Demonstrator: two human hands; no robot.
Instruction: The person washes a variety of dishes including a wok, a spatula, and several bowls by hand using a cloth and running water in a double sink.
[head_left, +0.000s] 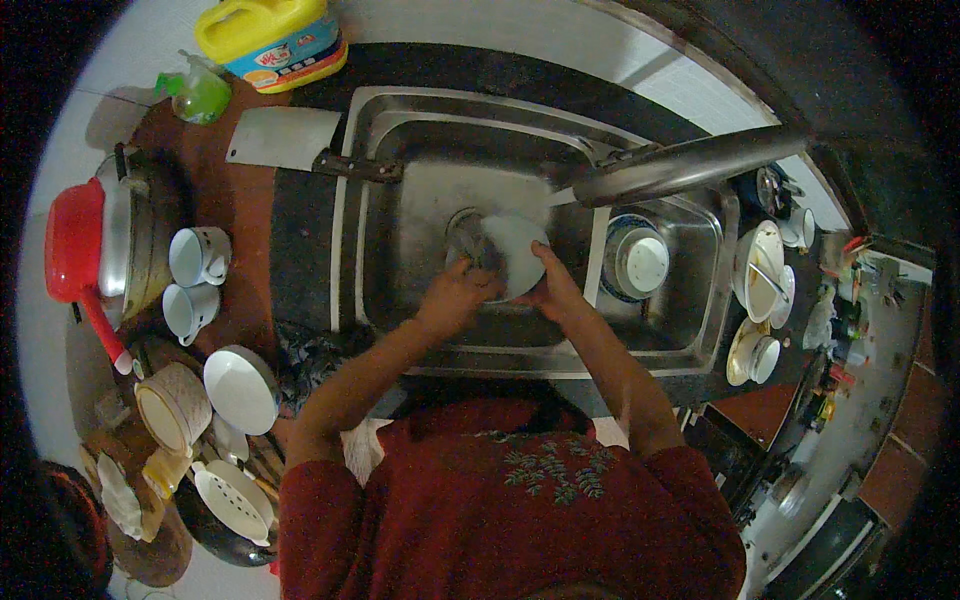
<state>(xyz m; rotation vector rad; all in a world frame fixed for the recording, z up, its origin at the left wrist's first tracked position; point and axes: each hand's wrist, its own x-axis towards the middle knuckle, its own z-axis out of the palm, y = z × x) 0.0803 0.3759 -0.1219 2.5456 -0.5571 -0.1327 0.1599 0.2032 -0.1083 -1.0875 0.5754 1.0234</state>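
Over the large steel sink basin (420, 195), my right hand (555, 289) grips the side of a white bowl (517, 251), thumb up on its outer surface. My left hand (461, 296) is at the bowl's left side, its fingers bent. Near those fingers is a blurred greyish shape (472, 244); whether my left hand holds it cannot be made out. The basin's drain lies behind this spot, partly hidden. To the right, the smaller basin (686, 292) has stacked bowls (645, 262) in it.
A cleaver (281, 139) lies at the left, its handle over the sink rim. A thick steel pipe (690, 169) reaches over the sink from the right. Left are enamel mugs (199, 255), a red dipper (75, 240) and a yellow jug (274, 45). Dishes (757, 277) stand right.
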